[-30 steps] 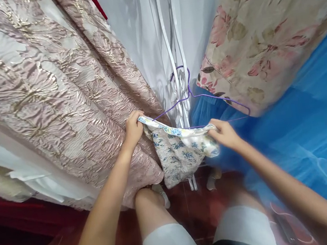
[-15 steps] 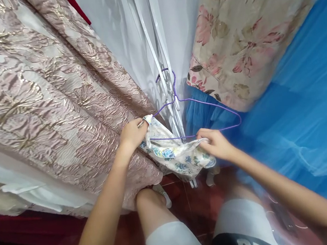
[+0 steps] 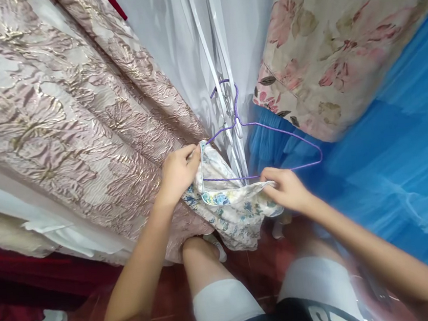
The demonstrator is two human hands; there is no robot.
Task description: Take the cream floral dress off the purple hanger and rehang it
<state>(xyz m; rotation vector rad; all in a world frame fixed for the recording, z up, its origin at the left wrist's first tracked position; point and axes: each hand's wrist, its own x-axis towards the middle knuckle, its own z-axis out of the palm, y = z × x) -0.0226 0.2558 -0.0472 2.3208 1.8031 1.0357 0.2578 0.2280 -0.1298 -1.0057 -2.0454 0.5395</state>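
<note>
A purple hanger (image 3: 292,133) hangs in front of me, its hook up by the narrow white straps. Over its left shoulder sits one side of a white garment with blue floral print (image 3: 239,217). My left hand (image 3: 180,172) is closed on that side of the garment, close to the hanger's left arm. My right hand (image 3: 284,186) pinches the garment's other edge just below the hanger's bottom bar. The hanger's right shoulder is bare. Between my hands the neckline sags open, and the lower fabric drops toward the floor.
Pink and gold brocade fabric (image 3: 116,115) hangs along the left. On the right are a cream floral cloth (image 3: 326,60) and blue tulle (image 3: 403,159). White straps (image 3: 204,43) run down the middle before white fabric. Dark red cloth (image 3: 41,275) lies low left above red floor tiles (image 3: 158,316).
My left hand has moved slightly up and right with the garment's edge, which sits higher on the hanger's left arm. The garment's lower part hangs lower. The view has shifted a little.
</note>
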